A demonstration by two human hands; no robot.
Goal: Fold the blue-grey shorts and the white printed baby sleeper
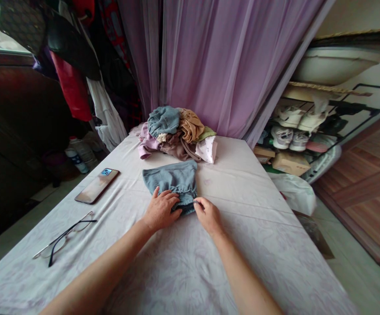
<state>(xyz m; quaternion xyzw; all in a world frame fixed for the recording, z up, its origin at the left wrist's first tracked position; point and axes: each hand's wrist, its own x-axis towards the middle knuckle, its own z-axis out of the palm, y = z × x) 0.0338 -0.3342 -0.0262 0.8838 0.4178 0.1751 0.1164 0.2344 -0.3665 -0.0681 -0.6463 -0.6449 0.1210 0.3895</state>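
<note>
Bare forearms (111,267) reach over the table (275,218). At its far end sits a clothes pile (183,131); this side of it, the blue garment (173,175) lies flat, gathered end nearest. The left hand (160,211) rests on that end, fingers slightly spread; the right hand (209,215) pinches its corner between thumb and forefinger. Done well, I judge, this wants a light, steady left palm and an even right-hand tug.
</note>
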